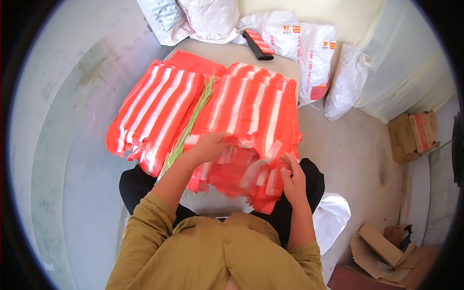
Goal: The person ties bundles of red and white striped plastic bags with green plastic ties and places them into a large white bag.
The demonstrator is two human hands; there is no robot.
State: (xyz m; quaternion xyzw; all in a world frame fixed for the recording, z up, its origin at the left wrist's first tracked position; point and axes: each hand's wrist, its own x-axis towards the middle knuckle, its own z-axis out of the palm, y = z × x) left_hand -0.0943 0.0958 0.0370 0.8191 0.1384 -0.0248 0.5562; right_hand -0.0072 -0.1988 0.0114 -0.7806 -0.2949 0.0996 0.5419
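Two piles of red-and-white striped plastic bags lie side by side before me, a left pile (162, 99) and a right pile (249, 104). My left hand (211, 147) is closed on the loose red film of a plastic bag (234, 169) at the near end of the right pile. That film is smeared by motion. My right hand (294, 180) is at the pile's near right corner, thumb and fingers apart, close beside the bag edges; its fingertips may touch them. Between the piles runs a bundle of thin pale-green ties (191, 125).
White woven sacks (316, 58) stand along the far side, with a black-and-red striped item (258, 46) near them. Cardboard boxes (406, 137) sit at the right, and opened cartons (382, 251) lie lower right. A white bag (331, 217) is beside my right leg.
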